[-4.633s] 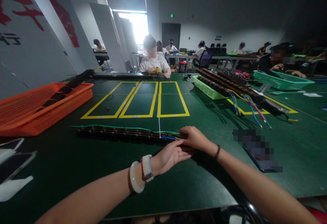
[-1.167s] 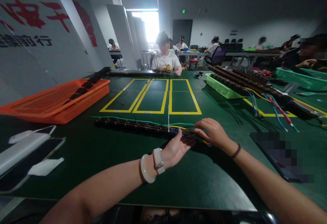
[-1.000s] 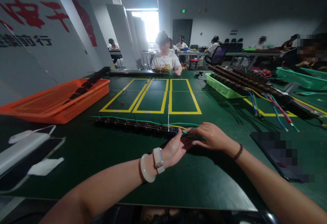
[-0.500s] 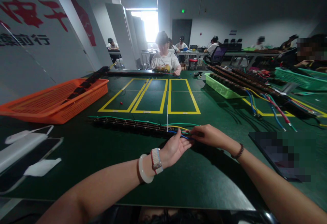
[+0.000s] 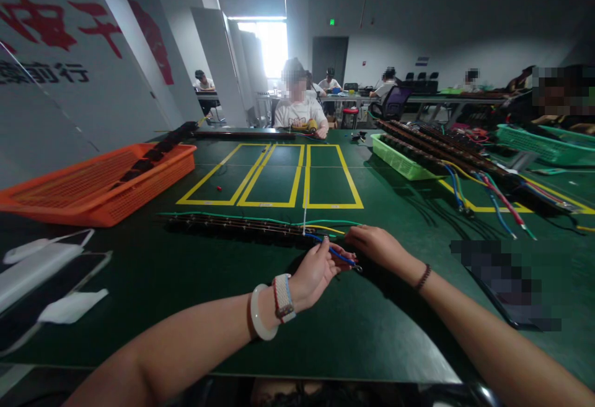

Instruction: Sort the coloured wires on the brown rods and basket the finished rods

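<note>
A long dark strip assembly [image 5: 242,226] with metal contacts along it lies crosswise on the green table. Wires come off its right end. My left hand [image 5: 318,274], palm up, has its thumb and fingers closed on a blue wire [image 5: 341,256], whose ring terminal [image 5: 357,267] sticks out past the fingertips. Just right of it, my right hand [image 5: 381,247] has its fingers curled together where a green wire [image 5: 334,222] runs in; the exact hold is partly hidden. A yellow wire [image 5: 328,229] ends by those fingertips. A white cable tie [image 5: 305,212] stands up from the strip.
An orange basket [image 5: 139,199] holds a similar strip at left. At right, a light green basket [image 5: 400,158] supports several strips with loose wires. A phone-like dark slab [image 5: 502,289] lies near my right forearm; a white device [image 5: 41,271] is at left. Across the table sits a person [image 5: 301,109].
My left hand has turned and its fingers have curled round the blue wire, whose ring terminal now shows, pointing right and down. My right hand has shifted slightly left.
</note>
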`<state>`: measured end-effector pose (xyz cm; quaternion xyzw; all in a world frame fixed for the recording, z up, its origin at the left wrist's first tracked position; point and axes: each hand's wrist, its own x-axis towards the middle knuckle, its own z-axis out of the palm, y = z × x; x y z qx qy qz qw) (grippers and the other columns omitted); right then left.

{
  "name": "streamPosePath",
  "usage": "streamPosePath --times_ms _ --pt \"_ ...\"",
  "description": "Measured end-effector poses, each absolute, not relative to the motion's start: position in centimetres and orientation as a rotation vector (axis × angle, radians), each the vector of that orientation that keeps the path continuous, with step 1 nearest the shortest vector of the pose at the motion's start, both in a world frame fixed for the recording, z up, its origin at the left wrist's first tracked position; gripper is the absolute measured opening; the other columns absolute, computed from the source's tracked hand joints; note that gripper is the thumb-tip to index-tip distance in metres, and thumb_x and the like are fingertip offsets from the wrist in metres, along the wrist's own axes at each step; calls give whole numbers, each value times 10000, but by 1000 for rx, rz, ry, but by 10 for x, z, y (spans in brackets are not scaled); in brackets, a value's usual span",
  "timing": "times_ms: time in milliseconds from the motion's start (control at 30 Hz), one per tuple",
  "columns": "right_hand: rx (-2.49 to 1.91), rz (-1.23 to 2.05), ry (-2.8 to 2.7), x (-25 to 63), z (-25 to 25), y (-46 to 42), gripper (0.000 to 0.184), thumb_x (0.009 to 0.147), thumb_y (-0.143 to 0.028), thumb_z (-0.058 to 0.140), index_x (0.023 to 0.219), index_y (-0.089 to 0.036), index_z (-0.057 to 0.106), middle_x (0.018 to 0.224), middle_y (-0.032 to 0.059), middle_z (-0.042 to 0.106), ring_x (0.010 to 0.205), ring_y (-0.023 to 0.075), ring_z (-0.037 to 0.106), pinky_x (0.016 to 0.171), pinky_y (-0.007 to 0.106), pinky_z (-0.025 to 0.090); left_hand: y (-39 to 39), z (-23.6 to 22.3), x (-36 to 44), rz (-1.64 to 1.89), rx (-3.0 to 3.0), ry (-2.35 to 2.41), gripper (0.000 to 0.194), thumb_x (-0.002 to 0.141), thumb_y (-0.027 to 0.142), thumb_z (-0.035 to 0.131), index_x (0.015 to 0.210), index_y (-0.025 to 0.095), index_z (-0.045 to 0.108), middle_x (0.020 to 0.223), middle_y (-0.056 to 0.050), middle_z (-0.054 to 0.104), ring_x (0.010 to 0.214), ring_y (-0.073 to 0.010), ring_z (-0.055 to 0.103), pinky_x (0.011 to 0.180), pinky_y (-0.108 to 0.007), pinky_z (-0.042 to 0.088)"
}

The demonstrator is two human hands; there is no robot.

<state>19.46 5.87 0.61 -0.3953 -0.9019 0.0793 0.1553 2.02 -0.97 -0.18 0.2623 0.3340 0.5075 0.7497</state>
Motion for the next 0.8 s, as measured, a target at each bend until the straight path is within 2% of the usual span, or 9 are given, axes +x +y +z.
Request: streamPosePath --times_ms 100,233,333,433,600,700,800 --pt "-1112 128 -2628 193 7 59 123 912 -240 496 921 -187 606 840 29 636 741 132 596 639 214 415 -9 -3 20 1109 557 735 354 917 420 383 814 113 526 828 -137 654 841 -209 640 823 -366 468" --pt "-1010 -126 -2527 195 18 54 295 929 -403 446 927 -156 607 768 66 618 713 160 565 642 255 397 -8 -6 20 1112 536 686 347 908 413 414 814 108 552 848 -125 653 862 -207 636 864 -390 455" --pt "-838 -159 -2488 196 28 44 387 938 -458 385 855 -147 598 724 72 600 686 157 542 642 265 384 -8 -6 19 1134 513 653 333 909 395 422 850 108 579 874 -118 659 892 -200 627 879 -381 447" --pt "-625 -117 -2634 192 31 36 377 913 -490 425 917 -154 596 753 71 610 700 153 553 659 264 387 -9 -6 19 1111 504 661 324 894 406 454 890 119 603 918 -113 663 941 -201 613 880 -358 442" --pt "-623 -48 -2779 188 22 38 252 926 -340 439 1040 -156 567 784 58 633 705 141 572 649 254 399 -7 -6 20 1130 509 624 305 886 387 482 915 114 615 980 -125 656 1016 -219 584 916 -375 418" --pt "-661 -71 -2758 191 19 44 265 944 -269 405 1140 -165 551 820 57 642 730 138 583 673 256 407 -5 -8 21 1135 503 601 320 911 375 432 944 109 607 991 -137 655 1008 -212 590 940 -387 401" --pt "-656 -130 -2761 194 19 47 266 934 -211 410 1143 -180 571 810 45 637 708 133 573 672 256 405 -5 -7 20 1081 539 617 405 930 413 351 938 95 602 942 -152 666 935 -211 621 919 -399 414"
